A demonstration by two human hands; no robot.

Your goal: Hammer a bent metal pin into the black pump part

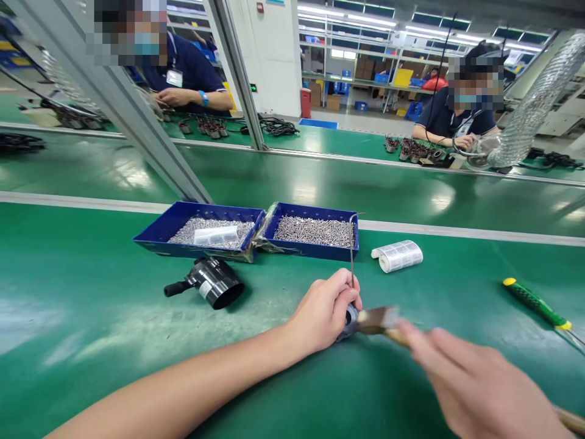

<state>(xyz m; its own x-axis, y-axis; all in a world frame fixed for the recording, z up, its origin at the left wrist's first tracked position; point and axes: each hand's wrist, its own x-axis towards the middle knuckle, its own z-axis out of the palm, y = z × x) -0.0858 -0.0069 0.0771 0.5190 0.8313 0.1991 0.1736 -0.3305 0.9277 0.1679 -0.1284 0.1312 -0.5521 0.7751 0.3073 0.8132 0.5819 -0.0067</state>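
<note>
My left hand (326,311) is closed round a thin metal rod with a bent top (351,250), like a hex key, standing upright. Its fingers also steady a small grey round part (348,322) on the green bench. In my right hand (484,378) is a wooden-handled hammer (377,320); motion blurs it, and its head is beside the grey part. Whether the head touches the part, I cannot tell. Left of my hands lies a black cylindrical housing with a side handle (214,283).
Behind my hands are two blue bins (311,250) (155,244) of small metal pieces. A roll of white labels (402,256) lies right of them, and a green-yellow screwdriver (537,303) farther right. Two people work across the line, beyond a metal post (137,116).
</note>
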